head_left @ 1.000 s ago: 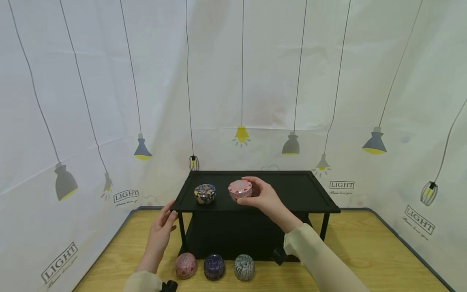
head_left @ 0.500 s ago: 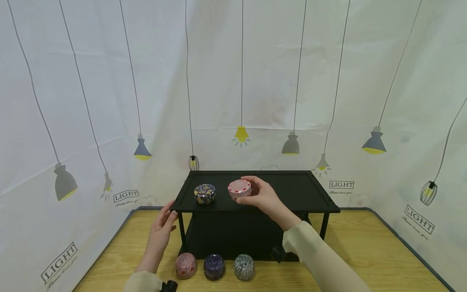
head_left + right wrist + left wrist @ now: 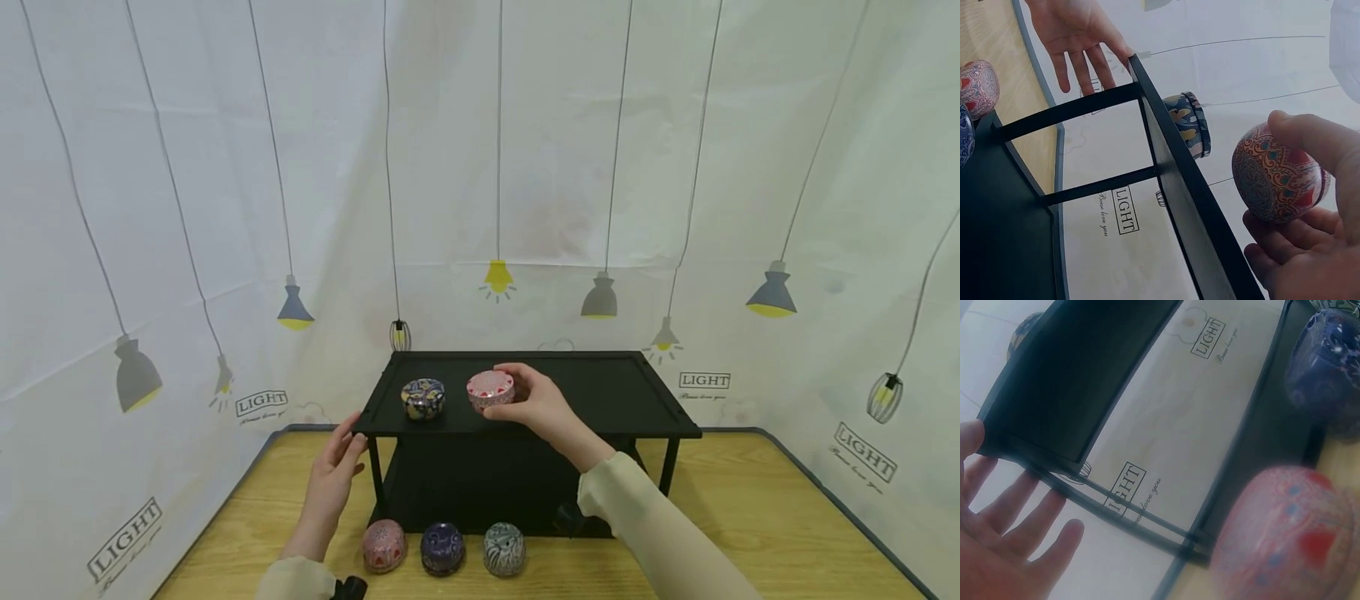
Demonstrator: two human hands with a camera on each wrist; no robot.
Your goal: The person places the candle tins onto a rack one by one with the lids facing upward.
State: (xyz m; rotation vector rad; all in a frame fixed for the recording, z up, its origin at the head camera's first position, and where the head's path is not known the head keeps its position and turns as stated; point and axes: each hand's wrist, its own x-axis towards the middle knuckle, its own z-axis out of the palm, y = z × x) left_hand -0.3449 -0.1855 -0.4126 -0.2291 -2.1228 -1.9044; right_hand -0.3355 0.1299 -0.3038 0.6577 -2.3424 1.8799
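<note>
My right hand [image 3: 534, 406] pinches a round pink tin [image 3: 491, 391] with red hearts round its lid, thumb on one side and fingers on the other. In the right wrist view, a gap shows between this tin [image 3: 1275, 172] and the top board of the black two-tier shelf [image 3: 1185, 175]. To its left on that board stands a navy and yellow patterned tin [image 3: 423, 399]. My left hand [image 3: 333, 471] is at the shelf's front left corner. Its thumb touches the board's edge, and its fingers [image 3: 1016, 519] spread out nearly straight.
Before the shelf [image 3: 540, 450], a row of tins stands on the wooden table [image 3: 757, 517]: a pink one [image 3: 384, 546], a dark purple one [image 3: 442, 548] and a grey-green one [image 3: 504, 549]. A white curtain [image 3: 555, 167] printed with lamps hangs behind and at both sides.
My right hand and the pink tin have shifted very slightly left above the shelf. My left hand stays at the corner, and the other tins have not moved.
</note>
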